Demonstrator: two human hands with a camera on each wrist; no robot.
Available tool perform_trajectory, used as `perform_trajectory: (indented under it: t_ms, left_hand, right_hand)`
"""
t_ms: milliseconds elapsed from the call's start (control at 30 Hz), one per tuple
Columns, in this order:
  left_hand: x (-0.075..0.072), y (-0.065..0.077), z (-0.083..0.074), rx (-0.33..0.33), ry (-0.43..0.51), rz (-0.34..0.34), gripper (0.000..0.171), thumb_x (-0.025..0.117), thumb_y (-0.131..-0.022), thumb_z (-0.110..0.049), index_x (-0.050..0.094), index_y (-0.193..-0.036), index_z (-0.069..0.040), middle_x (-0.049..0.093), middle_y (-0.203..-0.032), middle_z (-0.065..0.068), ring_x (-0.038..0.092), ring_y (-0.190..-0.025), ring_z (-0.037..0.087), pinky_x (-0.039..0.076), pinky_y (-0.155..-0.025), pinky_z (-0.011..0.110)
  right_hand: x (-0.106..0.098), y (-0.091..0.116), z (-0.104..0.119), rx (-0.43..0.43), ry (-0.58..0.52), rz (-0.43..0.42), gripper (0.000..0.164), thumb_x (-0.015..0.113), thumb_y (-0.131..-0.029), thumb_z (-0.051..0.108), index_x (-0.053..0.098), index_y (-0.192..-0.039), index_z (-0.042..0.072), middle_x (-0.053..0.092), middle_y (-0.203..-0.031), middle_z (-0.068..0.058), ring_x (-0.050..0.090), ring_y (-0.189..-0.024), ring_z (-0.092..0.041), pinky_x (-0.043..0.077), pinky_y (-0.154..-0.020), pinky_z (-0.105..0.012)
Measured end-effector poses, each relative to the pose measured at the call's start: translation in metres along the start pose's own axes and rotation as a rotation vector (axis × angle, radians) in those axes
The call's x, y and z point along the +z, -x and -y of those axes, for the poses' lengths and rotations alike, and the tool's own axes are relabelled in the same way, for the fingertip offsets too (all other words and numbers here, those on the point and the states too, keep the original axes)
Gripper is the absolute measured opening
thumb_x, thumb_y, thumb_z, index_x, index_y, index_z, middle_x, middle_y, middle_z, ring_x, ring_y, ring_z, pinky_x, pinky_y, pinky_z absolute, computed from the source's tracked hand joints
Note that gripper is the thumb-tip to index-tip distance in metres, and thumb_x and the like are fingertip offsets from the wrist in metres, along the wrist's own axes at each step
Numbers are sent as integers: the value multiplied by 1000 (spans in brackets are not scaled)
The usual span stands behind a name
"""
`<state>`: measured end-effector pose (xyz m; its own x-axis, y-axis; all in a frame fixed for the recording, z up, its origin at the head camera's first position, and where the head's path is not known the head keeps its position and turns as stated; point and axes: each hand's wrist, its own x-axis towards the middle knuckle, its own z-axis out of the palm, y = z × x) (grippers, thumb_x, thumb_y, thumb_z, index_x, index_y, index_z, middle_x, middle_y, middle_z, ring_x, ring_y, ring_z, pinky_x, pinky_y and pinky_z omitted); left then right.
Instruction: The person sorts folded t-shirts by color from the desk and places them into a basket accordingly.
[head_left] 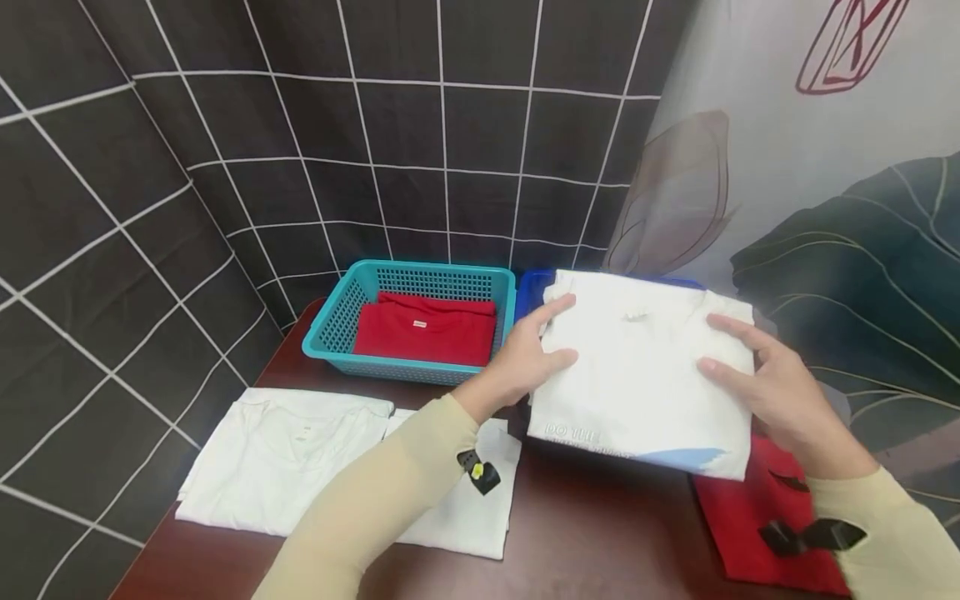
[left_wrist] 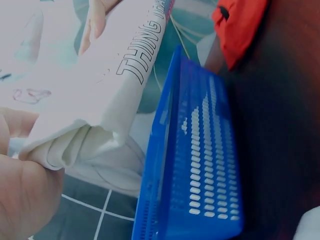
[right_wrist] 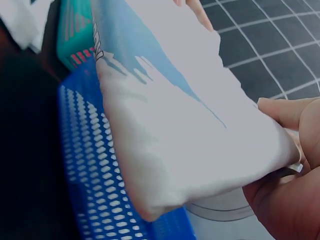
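A folded white T-shirt [head_left: 637,375] with lettering and a blue print along its near edge is held up above the blue basket [head_left: 531,292]. My left hand [head_left: 528,350] grips its left edge, thumb on top. On the opposite edge my right hand [head_left: 772,379] pinches the cloth in the same way. In the left wrist view the rolled layers of the T-shirt [left_wrist: 95,115] show beside the thumb, with the blue basket [left_wrist: 200,150] below. From the right wrist, the T-shirt [right_wrist: 165,110] hides part of the basket [right_wrist: 100,170].
A teal basket [head_left: 330,354] at the back holds a folded red T-shirt [head_left: 427,333]. Folded white shirts [head_left: 300,442] lie at the table's left. A red garment [head_left: 757,517] lies at the right, partly under my right forearm. A gridded dark curtain [head_left: 480,125] stands behind.
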<state>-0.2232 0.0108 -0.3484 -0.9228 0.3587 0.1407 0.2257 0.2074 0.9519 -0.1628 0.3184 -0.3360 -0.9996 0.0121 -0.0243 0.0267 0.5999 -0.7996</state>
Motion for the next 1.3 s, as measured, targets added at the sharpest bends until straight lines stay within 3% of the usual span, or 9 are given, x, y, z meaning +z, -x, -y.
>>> perform_trajectory:
  t_ms: [233,500,733,867,1033,1200,1300]
  left_hand:
    - [-4,-37,-5,-64,11,-30,74,75,-82,-12,43,-142,-41,38,-147,-10,37,-133,17,56,-79,30]
    - [-7,-80,-3,-104,10,-52,72,72,-84,-5,46,-142,-38,34,-152,-6,33,-138,19,50,-92,36]
    - [-1,-106,5,-132,54,-78,76,70,-82,4,46,-143,-35,32,-153,-3,33,-138,21,49,-94,33]
    - [6,-118,13,-155,83,-96,77,70,-80,6,47,-142,-33,33,-152,-2,39,-133,22,52,-87,30]
    - [14,-127,30,-202,91,-115,76,70,-80,6,49,-141,-34,36,-151,3,48,-122,24,55,-79,31]
    - [19,-131,50,-241,77,-131,77,70,-78,8,49,-141,-32,37,-151,3,46,-125,22,53,-85,32]
    - [24,-132,60,-270,76,-132,79,70,-77,9,49,-142,-31,36,-151,4,45,-126,22,52,-86,31]
  right_hand:
    - [-15,-35,5,-37,43,-24,84,67,-81,56,23,-151,41,28,-149,-23,59,-106,-40,57,-72,-39]
    - [-25,-80,7,-29,-3,-1,82,68,-82,54,26,-151,40,22,-153,-23,61,-101,-29,57,-74,-38]
    - [-27,-117,-2,10,-39,29,84,67,-81,55,25,-152,39,10,-158,-20,52,-114,-36,56,-78,-36]
    - [-27,-133,-13,38,-65,57,86,68,-80,56,23,-152,38,5,-159,-19,51,-116,-35,56,-79,-35]
    - [-20,-146,-27,37,-106,101,88,69,-83,51,22,-154,28,0,-160,-17,43,-123,-37,54,-80,-28]
    - [-11,-152,-36,34,-120,157,86,69,-87,42,20,-154,19,1,-160,-18,34,-131,-37,50,-77,-17]
    - [-7,-156,-41,44,-107,188,85,69,-88,39,20,-154,18,0,-159,-18,31,-133,-38,51,-85,-24]
